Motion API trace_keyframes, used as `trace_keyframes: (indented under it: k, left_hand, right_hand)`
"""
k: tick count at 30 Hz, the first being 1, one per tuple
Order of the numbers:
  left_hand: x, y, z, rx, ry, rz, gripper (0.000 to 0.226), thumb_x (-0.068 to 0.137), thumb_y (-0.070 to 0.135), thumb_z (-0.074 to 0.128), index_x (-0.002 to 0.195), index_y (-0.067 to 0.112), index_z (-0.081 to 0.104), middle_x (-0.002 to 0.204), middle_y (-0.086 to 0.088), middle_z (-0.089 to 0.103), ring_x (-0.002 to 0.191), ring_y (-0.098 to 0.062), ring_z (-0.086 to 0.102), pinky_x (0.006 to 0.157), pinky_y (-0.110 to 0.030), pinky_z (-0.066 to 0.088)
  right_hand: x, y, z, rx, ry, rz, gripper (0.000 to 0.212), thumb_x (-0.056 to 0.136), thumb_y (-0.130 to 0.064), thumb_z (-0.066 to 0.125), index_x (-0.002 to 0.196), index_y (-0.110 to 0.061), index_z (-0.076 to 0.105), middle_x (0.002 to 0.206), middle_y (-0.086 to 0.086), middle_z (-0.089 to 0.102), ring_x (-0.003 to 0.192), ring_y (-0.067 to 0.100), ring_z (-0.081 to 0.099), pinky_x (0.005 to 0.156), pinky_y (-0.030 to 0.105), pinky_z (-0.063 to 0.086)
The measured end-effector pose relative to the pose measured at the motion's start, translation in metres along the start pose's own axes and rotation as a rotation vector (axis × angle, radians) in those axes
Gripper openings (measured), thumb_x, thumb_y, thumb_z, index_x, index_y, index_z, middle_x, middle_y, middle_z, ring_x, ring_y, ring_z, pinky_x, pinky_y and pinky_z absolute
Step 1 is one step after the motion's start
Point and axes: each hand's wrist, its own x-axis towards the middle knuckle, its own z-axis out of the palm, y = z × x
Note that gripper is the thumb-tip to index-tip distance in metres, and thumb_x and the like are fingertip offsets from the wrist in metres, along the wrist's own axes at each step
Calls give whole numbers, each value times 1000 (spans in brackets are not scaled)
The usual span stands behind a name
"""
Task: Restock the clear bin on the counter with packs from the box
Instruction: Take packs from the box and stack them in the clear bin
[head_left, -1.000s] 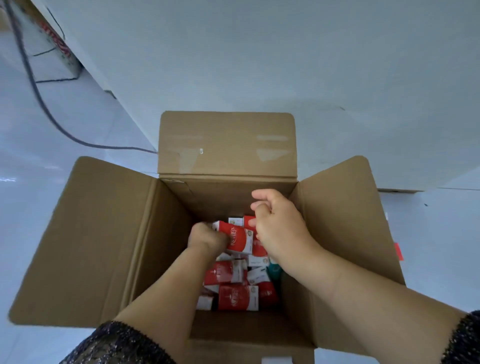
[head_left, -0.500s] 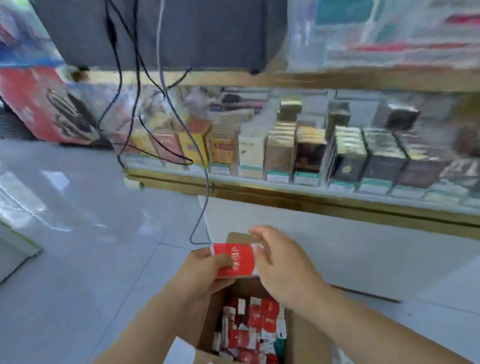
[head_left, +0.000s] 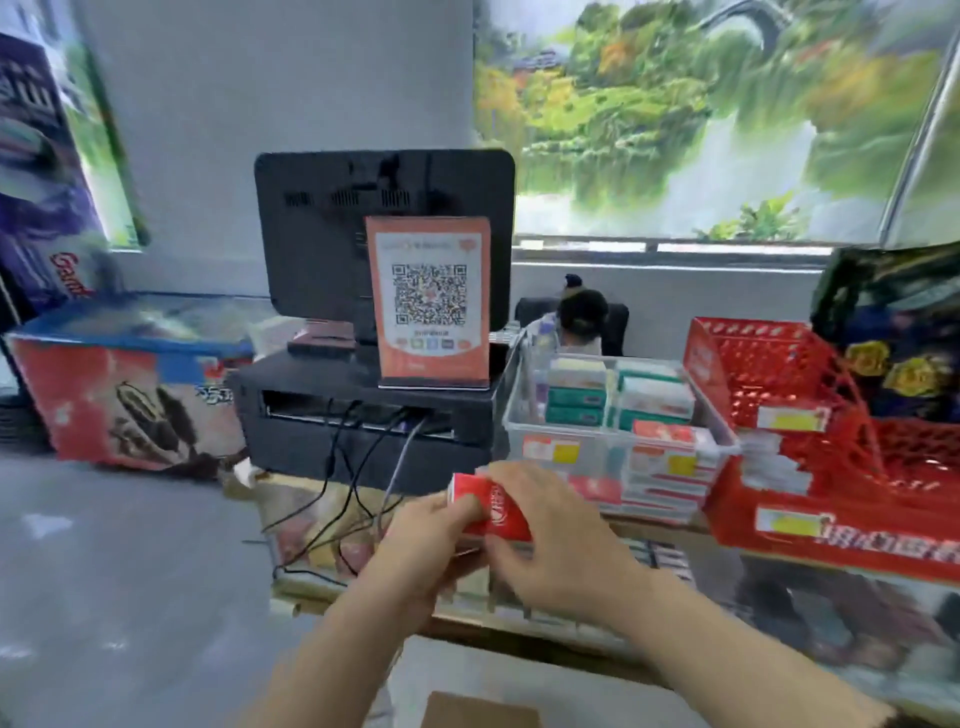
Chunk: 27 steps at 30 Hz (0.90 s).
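Both hands hold one red pack (head_left: 497, 512) in front of the glass counter. My left hand (head_left: 434, 540) grips its left end with the thumb on top. My right hand (head_left: 558, 540) curls round its right side. The clear bin (head_left: 613, 439) stands on the counter just beyond and to the right of the pack, with green-and-white packs at its back and red packs at its front right. Only a flap of the cardboard box (head_left: 478, 711) shows at the bottom edge.
A black register with monitor (head_left: 363, 405) and an orange QR-code sign (head_left: 430, 301) stand left of the bin, with cables hanging down. A red plastic basket rack (head_left: 810, 431) stands to the right. A chest freezer (head_left: 135, 384) is at the left. A person sits behind the counter.
Both hands lifted a red pack out of the box and raised it to counter height. The view swung up from the box to the counter and bin.
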Motion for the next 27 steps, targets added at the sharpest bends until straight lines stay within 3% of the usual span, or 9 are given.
trace_keyframes:
  k: [4, 9, 16, 19, 22, 24, 27]
  left_hand:
    - [16, 64, 23, 34, -39, 114, 16, 88, 3, 52, 79, 7, 65, 74, -12, 66, 69, -20, 63, 65, -30, 53]
    - [45, 102, 39, 67, -97, 164, 8, 87, 6, 58, 91, 4, 65, 92, -18, 70, 86, -26, 67, 84, -39, 57]
    - [83, 111, 50, 94, -148, 112, 13, 87, 9, 61, 97, 1, 64, 91, -15, 71, 81, -21, 69, 74, -31, 59]
    - [98, 110, 55, 158, -103, 128, 25, 87, 20, 65, 108, 7, 65, 102, -14, 71, 89, -21, 68, 78, -32, 57]
    - [107, 111, 56, 252, 16, 203, 29, 89, 36, 63, 110, 18, 59, 99, 0, 66, 90, -12, 62, 79, -33, 54]
    - [110, 113, 53, 239, 78, 248, 18, 91, 35, 60, 103, 23, 59, 93, 4, 62, 84, -9, 59, 83, -34, 54]
    - [115, 117, 50, 234, 121, 276, 15, 91, 31, 60, 105, 23, 61, 96, 1, 64, 87, -11, 61, 83, -33, 56]
  right_hand:
    - [36, -1, -56, -86, 124, -12, 58, 78, -29, 62, 132, -20, 46, 128, -2, 51, 116, 14, 46, 96, 18, 29]
    - [69, 19, -90, -164, 125, 57, 74, 78, -37, 70, 140, -28, 32, 134, -2, 48, 117, 18, 48, 96, 30, 39]
    - [90, 43, -100, -144, 54, 80, 72, 81, -34, 71, 142, -24, 33, 135, -1, 50, 112, 19, 53, 90, 27, 41]
    - [101, 64, -100, -130, 27, 99, 67, 82, -32, 71, 138, -25, 36, 131, -2, 52, 105, 15, 53, 86, 25, 42]
    - [113, 93, -103, -86, -27, 193, 65, 81, -31, 72, 134, -26, 34, 118, -1, 56, 93, 12, 52, 80, 25, 42]
    - [122, 117, -100, -49, -106, 284, 60, 81, -28, 71, 128, -25, 34, 108, -1, 56, 88, 16, 55, 76, 28, 44]
    - [136, 157, -86, -45, -193, 426, 55, 78, -22, 70, 121, -21, 36, 110, 4, 59, 92, 23, 57, 80, 36, 49]
